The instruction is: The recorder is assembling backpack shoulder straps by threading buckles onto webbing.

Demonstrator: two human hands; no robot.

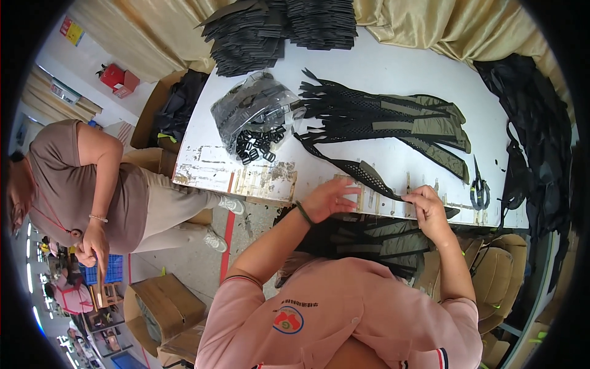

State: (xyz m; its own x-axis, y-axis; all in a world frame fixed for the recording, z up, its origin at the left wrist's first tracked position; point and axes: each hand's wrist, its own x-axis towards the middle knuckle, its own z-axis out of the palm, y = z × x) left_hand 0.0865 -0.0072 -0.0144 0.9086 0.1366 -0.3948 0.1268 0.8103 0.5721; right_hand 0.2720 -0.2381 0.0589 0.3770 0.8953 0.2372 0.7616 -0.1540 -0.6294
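My right hand (428, 210) pinches the near end of a black mesh strap (367, 175) with an olive fabric panel, close to the table's front edge. The strap runs away to the left across the white table (458, 71), its far end lying by a heap of similar mesh straps (393, 117). My left hand (332, 198) is beside the strap's middle, fingers apart and holding nothing. A clear plastic bag (249, 98) sits beyond my left hand, with black plastic buckles (257, 144) spilling at its mouth. Scissors (479, 189) lie right of my right hand.
Stacks of black flat pieces (322, 24) stand at the table's back. Black fabric items (531, 123) hang at the right. More straps (375, 240) lie below the front edge. Cardboard boxes (169, 301) stand on the floor. Another person (86, 184) stands at the left.
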